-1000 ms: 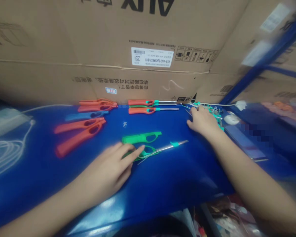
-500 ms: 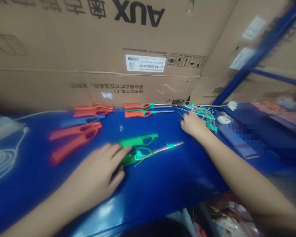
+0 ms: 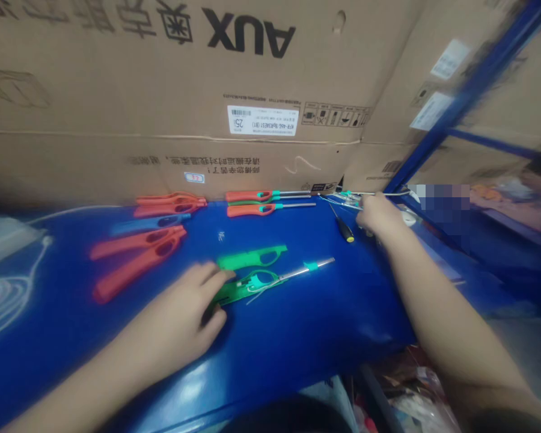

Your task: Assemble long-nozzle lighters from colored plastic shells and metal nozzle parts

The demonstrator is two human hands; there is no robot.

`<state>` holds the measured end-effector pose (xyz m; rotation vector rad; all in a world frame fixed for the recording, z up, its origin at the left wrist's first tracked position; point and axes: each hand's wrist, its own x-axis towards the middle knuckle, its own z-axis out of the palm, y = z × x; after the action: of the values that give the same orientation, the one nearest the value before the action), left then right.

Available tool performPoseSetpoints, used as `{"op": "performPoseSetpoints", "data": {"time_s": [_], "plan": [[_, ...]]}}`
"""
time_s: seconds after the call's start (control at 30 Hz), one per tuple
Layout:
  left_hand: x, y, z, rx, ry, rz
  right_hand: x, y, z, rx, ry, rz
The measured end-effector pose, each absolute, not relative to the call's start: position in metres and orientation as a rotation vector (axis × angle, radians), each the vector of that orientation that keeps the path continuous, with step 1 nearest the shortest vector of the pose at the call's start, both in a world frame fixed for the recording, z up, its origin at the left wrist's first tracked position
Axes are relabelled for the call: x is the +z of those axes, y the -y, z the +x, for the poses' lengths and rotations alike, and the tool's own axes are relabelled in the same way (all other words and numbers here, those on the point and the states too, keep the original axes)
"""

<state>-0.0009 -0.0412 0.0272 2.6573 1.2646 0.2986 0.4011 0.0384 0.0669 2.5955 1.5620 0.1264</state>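
Observation:
My left hand (image 3: 196, 307) is closed round the butt end of a green lighter shell half (image 3: 234, 290). Inside this shell lie a turquoise trigger (image 3: 256, 281), thin wires and a metal barrel (image 3: 297, 273) pointing right. Just behind it rests a second green shell half (image 3: 252, 257), close to my left fingertips. My right hand (image 3: 381, 216) is over the pile of metal barrels and turquoise parts (image 3: 349, 197) at the back right. Its fingers are bent down and their tips are hidden. Left of this hand, a black screwdriver (image 3: 343, 230) with a yellow end lies on the blue table (image 3: 297, 337).
Red shells (image 3: 139, 261) and a blue shell (image 3: 151, 224) lie at left. Assembled long lighters (image 3: 252, 209) line the back, against a large cardboard box (image 3: 162, 108). A white cable (image 3: 9, 300) is coiled far left. A phone (image 3: 442, 264) lies right, partly behind my arm.
My right hand has moved right onto the parts pile, and the screwdriver now shows on the table where that hand was. My left hand stays on the green shell.

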Motion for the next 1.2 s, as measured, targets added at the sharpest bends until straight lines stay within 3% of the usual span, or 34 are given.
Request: {"op": "performPoseSetpoints", "data": {"time_s": [0.4,0.6,0.67,0.73,0.8,0.93,1.07,1.13,1.2], "plan": [[0.023,0.039,0.001,0.432,-1.193,2.602,0.076,-0.034,0.411,-0.127,-1.425,2.672],[0.032,0.042,0.008,0.566,-1.119,2.526,0.093,-0.017,0.364,-0.153,-1.94,2.739],[0.035,0.044,0.012,0.673,-1.086,2.439,0.089,-0.004,0.331,-0.447,-2.239,2.6],[0.037,0.046,0.015,0.759,-1.042,2.317,0.08,0.011,0.297,-1.384,-2.584,2.22],[0.037,0.049,0.019,0.813,-0.966,2.197,0.07,0.027,0.268,-1.81,-2.68,1.872],[0.036,0.053,0.023,0.705,-0.794,1.815,0.055,0.047,0.239,-1.848,-2.887,1.544],[0.04,0.047,0.019,0.543,-0.792,1.47,0.05,0.05,0.238,-1.913,-2.925,1.549],[0.044,0.042,0.014,0.524,-0.813,1.438,0.049,0.048,0.244,-1.735,-2.999,1.603],[0.047,0.037,0.011,0.554,-0.833,1.444,0.047,0.045,0.251,-1.348,-3.14,1.572]]}}
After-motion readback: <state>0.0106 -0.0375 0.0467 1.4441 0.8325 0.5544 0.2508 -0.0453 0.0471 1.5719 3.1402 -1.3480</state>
